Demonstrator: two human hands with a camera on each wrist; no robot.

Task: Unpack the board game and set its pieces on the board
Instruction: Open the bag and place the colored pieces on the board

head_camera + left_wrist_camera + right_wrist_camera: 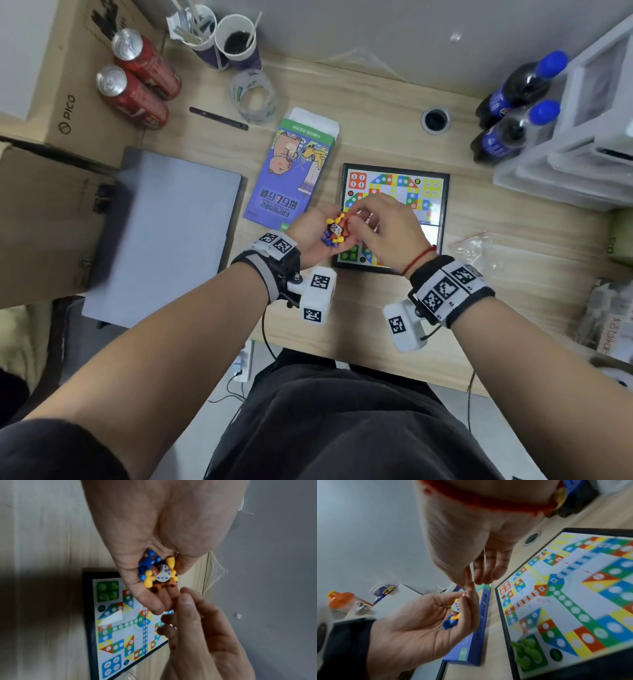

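Observation:
The colourful game board (442, 185) lies open on the desk, with several green pawns (349, 254) standing on its green corner. My left hand (308, 236) is cupped palm up at the board's left edge. It holds a pile of blue, yellow and orange pawns (149, 574) and a white die (163, 573). My right hand (383, 226) hovers over the board, its thumb and fingertips gathered at the edge of that pile. Whether it pinches a piece is hidden. The purple game box (291, 178) lies left of the board.
An empty clear plastic bag (474, 246) lies right of the board. A closed laptop (171, 222) sits at the left, with red cans (137, 82), paper cups (219, 37), a pen (219, 118) and a tape roll (253, 96) behind. Cola bottles (513, 113) and plastic drawers (582, 137) stand at the right.

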